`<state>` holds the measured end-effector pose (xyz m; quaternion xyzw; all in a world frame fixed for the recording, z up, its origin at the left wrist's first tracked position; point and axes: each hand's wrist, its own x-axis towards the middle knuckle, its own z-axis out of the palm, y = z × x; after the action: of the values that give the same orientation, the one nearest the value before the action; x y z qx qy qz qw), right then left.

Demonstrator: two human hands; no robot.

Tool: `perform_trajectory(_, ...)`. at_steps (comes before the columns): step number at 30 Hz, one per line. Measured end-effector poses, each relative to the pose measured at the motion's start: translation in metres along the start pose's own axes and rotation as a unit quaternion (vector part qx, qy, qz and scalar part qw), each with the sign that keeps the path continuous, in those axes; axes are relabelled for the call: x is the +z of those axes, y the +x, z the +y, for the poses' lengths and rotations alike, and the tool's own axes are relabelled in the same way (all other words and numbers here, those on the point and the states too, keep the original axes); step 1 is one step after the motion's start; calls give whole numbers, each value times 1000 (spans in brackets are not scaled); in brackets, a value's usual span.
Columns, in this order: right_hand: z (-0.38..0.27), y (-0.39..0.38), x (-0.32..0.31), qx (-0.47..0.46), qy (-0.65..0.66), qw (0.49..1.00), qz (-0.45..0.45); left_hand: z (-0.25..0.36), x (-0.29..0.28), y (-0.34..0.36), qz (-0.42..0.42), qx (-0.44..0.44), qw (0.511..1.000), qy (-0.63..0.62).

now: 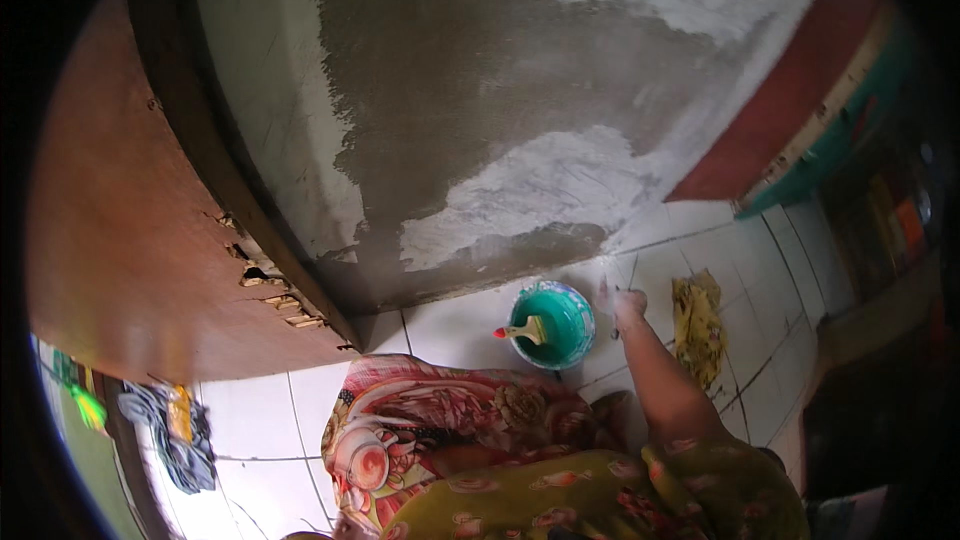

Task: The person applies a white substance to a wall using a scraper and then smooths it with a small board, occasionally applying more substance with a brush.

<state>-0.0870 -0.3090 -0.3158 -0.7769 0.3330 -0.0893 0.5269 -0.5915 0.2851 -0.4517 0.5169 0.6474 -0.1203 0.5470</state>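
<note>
My right hand (630,308) reaches out low in front of the wall, just right of a teal bucket (573,314). Its fingers are closed round a small tool with a pale, blurred end and a thin dark part; its exact kind is unclear. Across the bucket's left rim lies a paintbrush (535,330), its red-tipped handle sticking out. Ahead stands the wall (430,90), with a broad grey-brown damp-looking area and rough white patches (560,180). My left hand is out of sight.
A crumpled yellow cloth (697,328) lies on the white tiled floor (250,420), right of my forearm. At left, a brown panel (130,230) has a splintered wooden edge (265,275). Grey-blue cloth (180,440) lies lower left. A red and green edge (790,90) bounds the wall's right.
</note>
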Motion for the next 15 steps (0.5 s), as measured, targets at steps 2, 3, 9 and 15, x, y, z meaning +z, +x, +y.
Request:
perform_trajectory(2,-50,-61,14,27,-13,999,31,-4,-10,1,-6,10,1000,4)
perform_trajectory(3,-62,-81,16,37,-14,998,53,-3,-9,2,-16,15,1000,7)
perform_trajectory(9,-48,-82,5,9,132,973,190,28,-4,27,-84,79,993,41)
perform_trajectory(15,-123,-149,-24,37,273,943,185,53,-36,61,-101,138,983,64)
